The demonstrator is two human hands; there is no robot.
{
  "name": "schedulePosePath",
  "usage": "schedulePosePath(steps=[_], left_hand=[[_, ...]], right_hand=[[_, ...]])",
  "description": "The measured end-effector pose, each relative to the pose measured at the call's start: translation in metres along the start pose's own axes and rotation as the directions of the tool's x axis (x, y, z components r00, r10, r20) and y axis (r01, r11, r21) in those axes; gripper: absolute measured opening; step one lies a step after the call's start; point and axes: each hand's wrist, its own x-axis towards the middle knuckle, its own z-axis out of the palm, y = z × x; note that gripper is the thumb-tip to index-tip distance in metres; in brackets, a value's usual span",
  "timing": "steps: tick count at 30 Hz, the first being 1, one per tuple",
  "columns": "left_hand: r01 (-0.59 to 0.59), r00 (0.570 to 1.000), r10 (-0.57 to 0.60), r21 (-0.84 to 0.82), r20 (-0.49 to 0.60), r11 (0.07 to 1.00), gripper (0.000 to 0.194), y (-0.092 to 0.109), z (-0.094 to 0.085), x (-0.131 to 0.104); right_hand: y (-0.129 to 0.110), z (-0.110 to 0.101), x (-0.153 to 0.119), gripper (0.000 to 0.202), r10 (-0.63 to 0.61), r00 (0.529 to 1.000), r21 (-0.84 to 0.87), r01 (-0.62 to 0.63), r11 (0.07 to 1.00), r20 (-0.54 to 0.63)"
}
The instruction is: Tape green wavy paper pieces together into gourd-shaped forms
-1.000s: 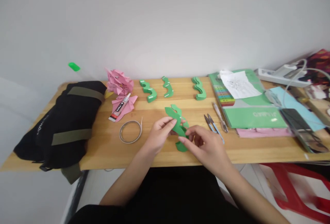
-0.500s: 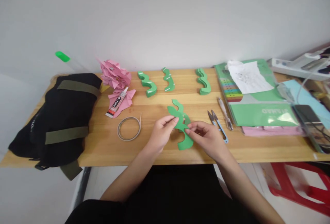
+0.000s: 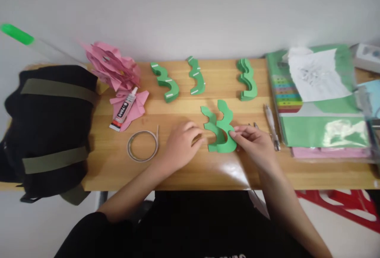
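Observation:
A wavy green paper piece (image 3: pixel 227 131), folded or layered into two curving strips, stands over the middle of the wooden table. My right hand (image 3: pixel 252 141) pinches its right edge between thumb and fingers. Just left of the piece is my left hand (image 3: pixel 185 143), its thumb and fingers apart and nothing between them. Farther back lie three green wavy stacks: one at the left (image 3: pixel 168 84) and one in the middle (image 3: pixel 197 76) with white strips on top, and one at the right (image 3: pixel 248 82).
At the left are a black bag (image 3: pixel 59 119), crumpled pink paper (image 3: pixel 114 68), a glue tube (image 3: pixel 124 109) and a tape roll (image 3: pixel 142 146). A pen (image 3: pixel 272 127) and a green folder (image 3: pixel 323 123) with white paper (image 3: pixel 317 76) lie right. Scissors are mostly hidden by my right hand.
My left hand has let go of the green piece and moved slightly away. The piece has turned and its two strips show farther apart, with my right hand still on it. The view has shifted.

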Motion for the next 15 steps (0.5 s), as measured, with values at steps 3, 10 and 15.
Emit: schedulePosePath(steps=[3, 10, 15], left_hand=[[-0.099, 0.995, 0.097, 0.06, 0.029, 0.993, 0.021, 0.003, 0.011, -0.011], [-0.142, 0.982, 0.154, 0.108, -0.108, 0.984, 0.023, 0.001, 0.031, -0.021], [-0.172, 0.972, 0.184, 0.091, -0.149, 0.981, 0.019, -0.001, 0.033, -0.022]], right_hand=[[0.0, 0.002, 0.002, 0.027, -0.054, 0.999, -0.047, 0.054, 0.997, 0.008], [0.009, 0.009, 0.0, 0.015, -0.2, 0.979, -0.187, 0.204, 0.961, 0.038], [0.016, 0.01, 0.001, 0.013, -0.245, 0.969, -0.27, 0.246, 0.931, 0.038]])
